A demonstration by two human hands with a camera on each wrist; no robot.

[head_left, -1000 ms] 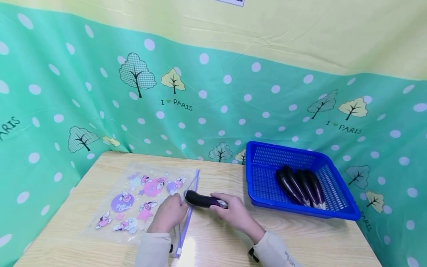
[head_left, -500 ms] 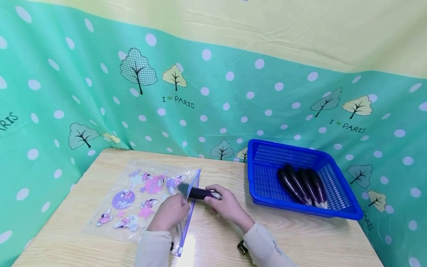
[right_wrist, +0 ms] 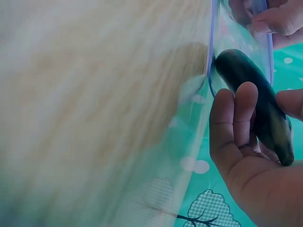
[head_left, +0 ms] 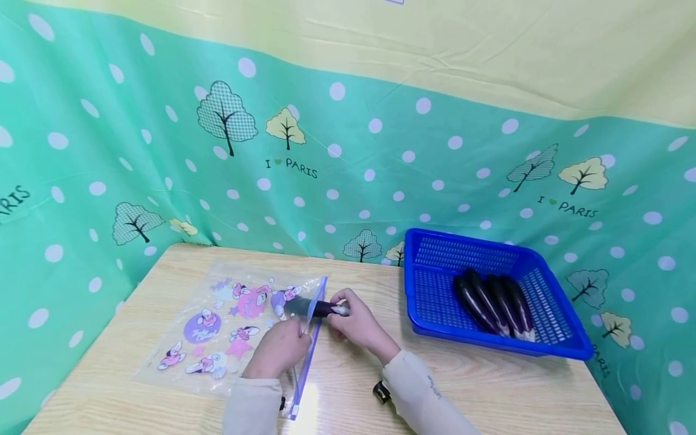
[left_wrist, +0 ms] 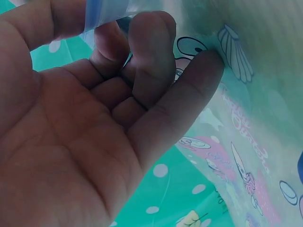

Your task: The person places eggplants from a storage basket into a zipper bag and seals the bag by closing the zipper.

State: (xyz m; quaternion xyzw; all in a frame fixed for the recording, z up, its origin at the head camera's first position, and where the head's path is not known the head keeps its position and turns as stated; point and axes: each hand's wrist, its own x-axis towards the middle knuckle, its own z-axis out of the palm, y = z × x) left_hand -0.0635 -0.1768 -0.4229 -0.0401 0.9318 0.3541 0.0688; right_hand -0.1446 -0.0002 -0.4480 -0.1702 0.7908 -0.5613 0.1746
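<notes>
A clear zip bag [head_left: 225, 320] with pink and purple cartoon prints lies flat, its purple zip edge [head_left: 306, 370] facing right. My left hand [head_left: 280, 347] pinches the bag's mouth and holds it parted; in the left wrist view, its fingers curl at the plastic. My right hand [head_left: 357, 321] grips a dark purple eggplant [head_left: 322, 309] by its pale stem end. The eggplant's front part is inside the mouth, showing dimly through the film. In the right wrist view, the eggplant [right_wrist: 244, 71] lies between thumb and fingers, with its rounded tip between the bag's two edges.
On the right of the wooden table [head_left: 359, 386] stands a blue plastic basket [head_left: 435, 326]. Several eggplants [head_left: 492, 302] lie side by side in it. A green polka-dot curtain [head_left: 370, 157] hangs behind and beside the table.
My right hand has moved left with the eggplant, whose front part has gone from the bag's mouth to inside it. My left hand stays at the mouth.
</notes>
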